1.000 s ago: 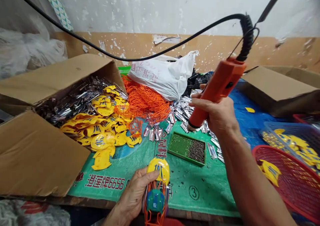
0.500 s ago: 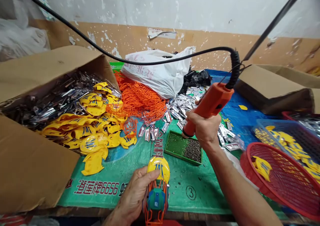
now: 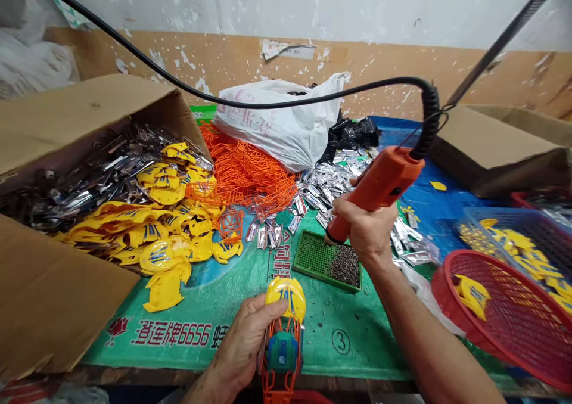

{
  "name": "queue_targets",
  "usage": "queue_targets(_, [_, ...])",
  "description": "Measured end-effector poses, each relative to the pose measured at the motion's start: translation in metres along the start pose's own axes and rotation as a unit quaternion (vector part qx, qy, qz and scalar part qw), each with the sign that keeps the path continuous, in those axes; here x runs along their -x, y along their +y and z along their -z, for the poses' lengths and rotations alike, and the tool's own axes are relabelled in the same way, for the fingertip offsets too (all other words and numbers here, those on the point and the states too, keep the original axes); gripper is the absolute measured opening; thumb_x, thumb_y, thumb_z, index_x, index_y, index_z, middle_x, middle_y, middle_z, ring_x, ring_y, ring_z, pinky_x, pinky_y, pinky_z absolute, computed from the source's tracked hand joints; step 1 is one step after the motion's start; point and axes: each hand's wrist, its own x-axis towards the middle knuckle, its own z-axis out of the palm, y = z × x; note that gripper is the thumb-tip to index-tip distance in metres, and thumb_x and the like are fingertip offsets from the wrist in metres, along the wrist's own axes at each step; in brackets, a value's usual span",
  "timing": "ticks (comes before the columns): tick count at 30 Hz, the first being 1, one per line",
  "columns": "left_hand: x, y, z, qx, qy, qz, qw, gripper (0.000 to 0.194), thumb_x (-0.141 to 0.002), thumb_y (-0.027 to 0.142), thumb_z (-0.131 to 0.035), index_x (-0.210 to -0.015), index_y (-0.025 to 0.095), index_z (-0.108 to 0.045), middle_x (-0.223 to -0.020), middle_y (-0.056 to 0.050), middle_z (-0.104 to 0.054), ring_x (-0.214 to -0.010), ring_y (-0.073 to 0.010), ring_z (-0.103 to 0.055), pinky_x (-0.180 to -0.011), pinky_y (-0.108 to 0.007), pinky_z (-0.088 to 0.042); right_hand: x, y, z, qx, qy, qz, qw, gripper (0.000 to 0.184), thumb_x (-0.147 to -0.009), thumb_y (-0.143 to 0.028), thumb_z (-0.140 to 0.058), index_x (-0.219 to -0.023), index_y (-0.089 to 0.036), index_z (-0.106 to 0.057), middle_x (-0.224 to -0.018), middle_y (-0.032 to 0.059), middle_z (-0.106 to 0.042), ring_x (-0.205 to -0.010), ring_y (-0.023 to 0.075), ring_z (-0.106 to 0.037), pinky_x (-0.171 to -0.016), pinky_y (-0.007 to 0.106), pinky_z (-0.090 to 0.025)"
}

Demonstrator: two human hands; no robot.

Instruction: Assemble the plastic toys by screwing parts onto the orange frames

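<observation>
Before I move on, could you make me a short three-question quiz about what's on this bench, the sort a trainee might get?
1. Which hand holds the orange tool?
a) left
b) right
c) both

2. True or false: the red basket is to the right of the green tray.

3. Fill in the colour: the left hand holds an assembly whose rounded end, under the thumb, is ____.

Key:
1. b, the right hand
2. True
3. Yellow
</observation>
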Motion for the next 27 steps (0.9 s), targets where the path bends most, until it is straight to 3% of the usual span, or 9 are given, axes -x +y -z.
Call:
queue_targets(15, [0.000, 0.003, -0.007, 0.017, 0.014, -0.019, 1.000, 0.030, -0.066, 0.036, -0.077, -0.078, 0.009, -0.070, -0.061, -0.003, -0.065, -0.050, -0.0092, -0.055, -0.049, -0.019, -0.043, 0.001, -0.002, -0.002, -0.023, 0.004, 0.000, 1.000, 0.016, -0.056, -0.019, -0.073, -0.059, -0.016, -0.058, -0.061, -0.0027, -0.059, -0.050, 0.0135, -0.055, -0.052, 0.033, -0.047])
queue_targets(19, [-0.002, 0.001, -0.007, 0.031, 0.016, -0.021, 0.999, 0.027, -0.067, 0.034, -0.076, -0.078, 0.009, -0.070, -0.060, -0.003, -0.064, -0.049, -0.0089, -0.054, -0.048, -0.019, -0.043, -0.004, -0.005, 0.001, -0.049, 0.019, 0.003, 0.999, 0.020, -0.055, -0.019, -0.075, -0.070, -0.016, -0.062, -0.061, -0.0034, -0.060, -0.052, 0.0137, -0.055, -0.053, 0.033, -0.047])
queue_targets(23, [-0.003, 0.002, -0.010, 0.040, 0.023, -0.018, 0.999, 0.028, -0.066, 0.034, -0.077, -0.076, 0.009, -0.070, -0.058, -0.004, -0.065, -0.047, -0.0096, -0.055, -0.046, -0.019, -0.042, 0.000, -0.032, 0.008, -0.142, 0.012, 0.008, 0.990, 0.023, -0.057, -0.017, -0.076, -0.076, -0.016, -0.064, -0.062, -0.0032, -0.061, -0.050, 0.0136, -0.056, -0.052, 0.031, -0.046])
queue_targets(27, [-0.003, 0.002, -0.013, 0.053, 0.021, -0.018, 0.998, 0.027, -0.065, 0.031, -0.077, -0.078, 0.008, -0.071, -0.062, -0.005, -0.067, -0.050, -0.0108, -0.058, -0.049, -0.020, -0.045, 0.023, -0.069, 0.014, -0.234, -0.032, -0.033, 0.971, 0.032, -0.059, -0.014, -0.073, -0.090, -0.020, -0.064, -0.059, -0.0047, -0.058, -0.047, 0.0136, -0.056, -0.049, 0.030, -0.046])
